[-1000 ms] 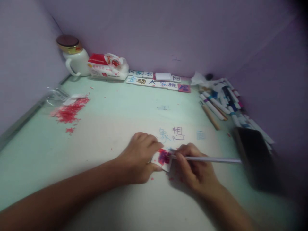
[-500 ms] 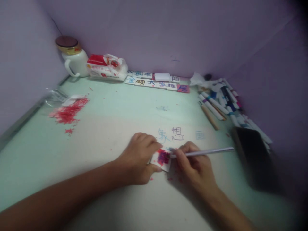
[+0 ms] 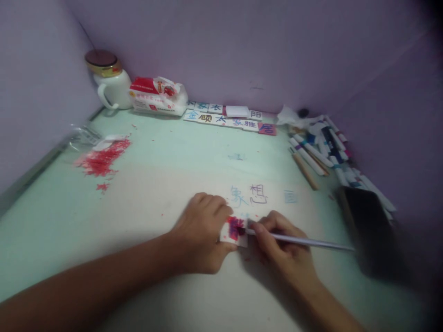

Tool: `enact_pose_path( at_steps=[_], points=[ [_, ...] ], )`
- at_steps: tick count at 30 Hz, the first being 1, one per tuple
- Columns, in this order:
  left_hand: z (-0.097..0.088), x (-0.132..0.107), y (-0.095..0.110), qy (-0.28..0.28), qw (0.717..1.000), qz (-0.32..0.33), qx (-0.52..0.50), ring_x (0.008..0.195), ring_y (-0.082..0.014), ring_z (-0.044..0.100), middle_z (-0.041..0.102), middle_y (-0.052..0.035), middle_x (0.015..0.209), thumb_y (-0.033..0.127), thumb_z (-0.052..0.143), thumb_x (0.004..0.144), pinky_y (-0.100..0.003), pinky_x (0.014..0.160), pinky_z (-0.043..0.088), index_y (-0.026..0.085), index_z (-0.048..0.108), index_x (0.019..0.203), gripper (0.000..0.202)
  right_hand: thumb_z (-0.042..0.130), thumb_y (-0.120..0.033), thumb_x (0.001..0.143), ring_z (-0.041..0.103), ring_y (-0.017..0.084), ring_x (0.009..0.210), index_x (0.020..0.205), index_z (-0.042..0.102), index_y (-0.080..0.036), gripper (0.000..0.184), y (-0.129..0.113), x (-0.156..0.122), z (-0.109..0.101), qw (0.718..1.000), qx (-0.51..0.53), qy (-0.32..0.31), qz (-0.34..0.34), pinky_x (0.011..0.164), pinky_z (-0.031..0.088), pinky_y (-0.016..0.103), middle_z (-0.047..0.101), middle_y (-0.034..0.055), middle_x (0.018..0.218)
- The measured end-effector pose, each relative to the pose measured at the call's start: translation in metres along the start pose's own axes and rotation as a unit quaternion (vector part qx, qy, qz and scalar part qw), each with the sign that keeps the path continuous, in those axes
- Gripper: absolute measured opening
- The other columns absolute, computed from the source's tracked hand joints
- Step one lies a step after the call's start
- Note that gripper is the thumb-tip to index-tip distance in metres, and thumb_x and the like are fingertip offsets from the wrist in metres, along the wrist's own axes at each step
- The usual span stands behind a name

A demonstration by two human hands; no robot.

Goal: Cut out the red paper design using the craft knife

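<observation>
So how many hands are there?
2: the left hand, holding the small white tile with red and purple marks, and the right hand, gripping a slim pale rod.

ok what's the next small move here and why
Probably one short, light stroke of the thin rod over the purple-red patch on the white tile: the right hand holds the rod's end near the patch's right edge, and the left hand grips the tile's left side.

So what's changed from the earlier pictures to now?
The slim tool in the right hand has swung, its far end now lower in the picture, nearer the person. The tile looks turned slightly counterclockwise. Nothing was taken up or let go; the left hand still holds the tile.
</observation>
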State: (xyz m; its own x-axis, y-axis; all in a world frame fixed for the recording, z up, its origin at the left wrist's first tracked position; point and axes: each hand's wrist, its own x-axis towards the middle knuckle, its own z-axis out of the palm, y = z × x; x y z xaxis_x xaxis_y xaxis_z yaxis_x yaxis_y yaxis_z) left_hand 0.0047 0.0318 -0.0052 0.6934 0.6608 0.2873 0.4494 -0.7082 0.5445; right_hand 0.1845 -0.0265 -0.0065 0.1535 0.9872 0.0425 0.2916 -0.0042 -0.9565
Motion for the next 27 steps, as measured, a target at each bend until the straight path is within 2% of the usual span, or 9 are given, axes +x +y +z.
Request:
enact_pose_path(
  at_steps=[4,8,12,15,19,24,27],
  points=[
    [0.0020,-0.0011,-0.0006,0.001,1.000,0.007,-0.021,0.089,-0.0279,0.051,0.055,-0.0131,0.093,0.026,0.062,0.073,-0.045,0.082,0.043,0.011,0.056,0.095,0.027,0.061,-0.039,0.086,0.038,0.007,0.039,0.063,0.047,-0.020,0.033,-0.0044,-0.0004,-0.0006,0.989,0.102,-0.014,0.106,0.040,0.025,0.021,0.049,-0.0060,0.045],
    [0.0021,-0.0008,-0.0006,0.001,0.999,0.008,-0.042,0.091,-0.0285,0.050,0.054,-0.0138,0.095,0.023,0.061,0.073,-0.044,0.080,0.045,0.011,0.056,0.093,0.024,0.064,-0.039,0.085,0.041,0.007,0.040,0.063,0.048,-0.019,0.034,-0.0058,0.0009,-0.0017,0.977,0.161,-0.041,0.133,0.041,0.026,0.021,0.052,-0.0056,0.046],
    [0.0004,0.0010,0.0001,-0.004,0.999,0.003,-0.051,0.089,-0.0275,0.051,0.054,-0.0138,0.092,0.022,0.062,0.073,-0.043,0.079,0.046,0.010,0.057,0.091,0.022,0.069,-0.038,0.081,0.046,0.008,0.041,0.064,0.049,-0.019,0.032,-0.0068,0.0011,0.0000,0.950,0.254,-0.068,0.171,0.042,0.031,0.020,0.058,-0.0035,0.051],
    [0.0000,0.0016,0.0000,-0.005,0.998,0.002,-0.057,0.089,-0.0273,0.051,0.054,-0.0129,0.091,0.022,0.062,0.072,-0.043,0.079,0.046,0.011,0.057,0.089,0.021,0.072,-0.037,0.079,0.048,0.008,0.042,0.065,0.051,-0.019,0.031,-0.0072,0.0018,-0.0006,0.935,0.300,-0.053,0.184,0.041,0.032,0.019,0.060,-0.0032,0.053],
    [0.0004,0.0010,-0.0010,0.000,0.998,0.009,-0.056,0.089,-0.0276,0.052,0.055,-0.0126,0.091,0.024,0.063,0.072,-0.043,0.080,0.046,0.011,0.057,0.088,0.021,0.073,-0.037,0.078,0.048,0.008,0.042,0.063,0.049,-0.020,0.032,-0.0034,0.0032,-0.0051,0.941,0.295,0.012,0.166,0.039,0.031,0.018,0.057,-0.0049,0.052],
    [-0.0018,0.0009,-0.0028,0.001,0.999,0.013,-0.047,0.092,-0.0283,0.052,0.057,-0.0150,0.095,0.023,0.063,0.073,-0.046,0.084,0.043,0.009,0.059,0.096,0.028,0.070,-0.038,0.079,0.041,0.007,0.044,0.062,0.053,-0.019,0.031,-0.0020,0.0038,-0.0066,0.974,0.203,0.007,0.103,0.043,0.029,0.020,0.053,-0.0044,0.049],
    [-0.0035,0.0004,-0.0043,-0.004,0.998,0.039,-0.056,0.099,-0.0281,0.053,0.056,-0.0163,0.105,0.013,0.057,0.068,-0.046,0.090,0.041,0.008,0.057,0.110,0.042,0.073,-0.038,0.076,0.042,0.007,0.045,0.065,0.058,-0.019,0.027,-0.0031,0.0049,-0.0084,0.983,0.156,0.022,0.097,0.045,0.030,0.020,0.053,-0.0041,0.050]
  ],
)
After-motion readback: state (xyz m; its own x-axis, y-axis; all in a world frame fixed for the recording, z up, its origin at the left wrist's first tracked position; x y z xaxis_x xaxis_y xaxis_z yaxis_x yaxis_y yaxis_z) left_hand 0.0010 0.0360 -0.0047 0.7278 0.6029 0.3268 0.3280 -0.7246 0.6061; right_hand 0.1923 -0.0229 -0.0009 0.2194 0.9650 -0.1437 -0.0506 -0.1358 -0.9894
